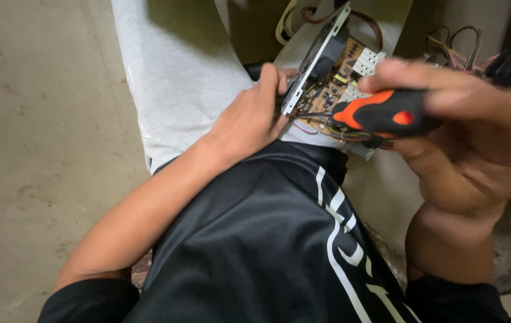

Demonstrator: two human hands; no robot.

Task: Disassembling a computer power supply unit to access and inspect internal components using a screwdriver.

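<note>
My left hand [249,116] grips the edge of an open metal power-supply case [318,57], its fingers wrapped around the grey side panel. Inside sits a brown circuit board [342,72] with white connectors and coloured wires. My right hand [464,131] is closed around a screwdriver with a black and orange handle [381,112]. Its thin shaft points left into the case near the board's lower edge, close to my left fingers. The tip is hidden among the wires.
The case rests over my lap, on black shorts with white stripes [267,239] and a light grey cloth [172,78]. Bare concrete floor [34,149] spreads to the left. A tangle of loose cables [459,54] lies at the upper right.
</note>
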